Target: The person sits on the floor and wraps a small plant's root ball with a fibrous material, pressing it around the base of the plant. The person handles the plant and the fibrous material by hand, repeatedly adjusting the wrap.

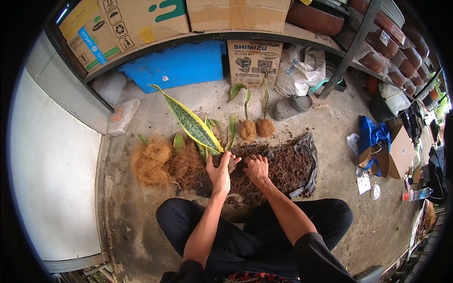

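My left hand [219, 173] grips the dark soil ball [230, 165] at the base of a snake plant. The plant's long yellow-edged leaf [189, 120] slants up to the left. My right hand [256, 169] reaches into the loose brown potting mix [290, 166], its fingers bent down against it; whether they hold any is hidden. That mix lies on a black plastic sheet [311, 148]. Left of my left hand are a tan heap of coconut fibre [152, 162] and a darker fibre clump [185, 161]. Beyond the mix stand two fibre-wrapped root balls [248, 130] with leaves.
A grey clog [288, 108] sits near the shelf. Under the shelf are a blue bin [177, 65], a printed carton [253, 76] and a white sack [300, 70]. At right lie an open cardboard box [400, 152] and a plastic bottle [419, 194]. A white panel [56, 169] borders the left.
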The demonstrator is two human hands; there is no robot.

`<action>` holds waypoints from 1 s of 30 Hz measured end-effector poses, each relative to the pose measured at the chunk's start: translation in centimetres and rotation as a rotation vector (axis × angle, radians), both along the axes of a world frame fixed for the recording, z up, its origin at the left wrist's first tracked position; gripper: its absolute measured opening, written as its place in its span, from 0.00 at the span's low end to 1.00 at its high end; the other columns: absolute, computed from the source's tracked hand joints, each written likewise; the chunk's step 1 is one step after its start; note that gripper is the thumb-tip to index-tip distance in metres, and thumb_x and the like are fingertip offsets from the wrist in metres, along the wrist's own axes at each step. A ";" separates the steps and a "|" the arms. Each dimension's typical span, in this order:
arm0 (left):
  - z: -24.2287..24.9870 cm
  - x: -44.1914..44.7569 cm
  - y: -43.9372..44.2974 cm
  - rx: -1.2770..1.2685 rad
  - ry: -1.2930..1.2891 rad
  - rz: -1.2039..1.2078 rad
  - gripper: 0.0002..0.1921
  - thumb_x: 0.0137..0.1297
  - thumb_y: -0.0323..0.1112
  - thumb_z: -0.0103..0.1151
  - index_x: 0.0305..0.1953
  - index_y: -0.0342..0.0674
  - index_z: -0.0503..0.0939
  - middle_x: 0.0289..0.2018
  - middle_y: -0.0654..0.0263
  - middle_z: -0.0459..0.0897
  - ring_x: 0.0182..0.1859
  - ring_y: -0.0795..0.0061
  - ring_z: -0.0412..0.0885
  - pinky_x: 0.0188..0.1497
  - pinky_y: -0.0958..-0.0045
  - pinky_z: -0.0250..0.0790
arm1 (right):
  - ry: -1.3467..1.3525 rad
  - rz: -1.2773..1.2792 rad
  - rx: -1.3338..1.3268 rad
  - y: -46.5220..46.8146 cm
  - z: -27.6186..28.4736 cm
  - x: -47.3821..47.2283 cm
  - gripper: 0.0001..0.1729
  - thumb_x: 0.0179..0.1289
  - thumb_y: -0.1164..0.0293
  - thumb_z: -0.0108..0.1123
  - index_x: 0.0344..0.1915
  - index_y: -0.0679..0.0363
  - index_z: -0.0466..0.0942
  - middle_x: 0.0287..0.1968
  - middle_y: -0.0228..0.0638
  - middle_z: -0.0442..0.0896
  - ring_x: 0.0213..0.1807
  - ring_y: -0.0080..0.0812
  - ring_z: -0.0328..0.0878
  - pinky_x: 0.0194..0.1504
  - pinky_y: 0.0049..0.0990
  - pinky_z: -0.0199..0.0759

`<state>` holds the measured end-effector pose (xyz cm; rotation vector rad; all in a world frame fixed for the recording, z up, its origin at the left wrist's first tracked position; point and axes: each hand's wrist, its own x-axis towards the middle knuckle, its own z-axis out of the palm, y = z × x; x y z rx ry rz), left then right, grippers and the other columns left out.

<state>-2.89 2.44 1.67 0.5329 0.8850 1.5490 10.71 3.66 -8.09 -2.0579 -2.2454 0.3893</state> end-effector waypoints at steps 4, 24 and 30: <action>-0.1 0.0 0.0 0.005 0.013 -0.010 0.09 0.68 0.24 0.55 0.47 0.35 0.71 0.34 0.63 0.77 0.35 0.72 0.78 0.41 0.57 0.82 | 0.050 -0.017 -0.033 0.0 0.9 0.3 0.19 0.52 0.61 0.69 0.44 0.52 0.79 0.46 0.31 0.82 0.56 0.35 0.73 0.56 0.37 0.63; 0.0 1.7 -2.0 0.083 0.095 -0.427 0.12 0.67 0.26 0.57 0.50 0.33 0.73 0.34 0.63 0.80 0.34 0.73 0.81 0.36 0.66 0.79 | 0.835 -0.045 -0.002 -4.3 14.6 7.5 0.17 0.58 0.68 0.69 0.48 0.57 0.83 0.45 0.44 0.85 0.42 0.37 0.85 0.43 0.31 0.78; 0.2 1.8 -2.6 0.088 0.177 -0.560 0.12 0.65 0.28 0.58 0.48 0.32 0.74 0.33 0.62 0.81 0.33 0.75 0.81 0.36 0.69 0.77 | 0.870 -0.121 -0.031 -5.4 15.3 7.5 0.17 0.59 0.67 0.68 0.48 0.60 0.83 0.42 0.43 0.86 0.43 0.34 0.86 0.45 0.31 0.78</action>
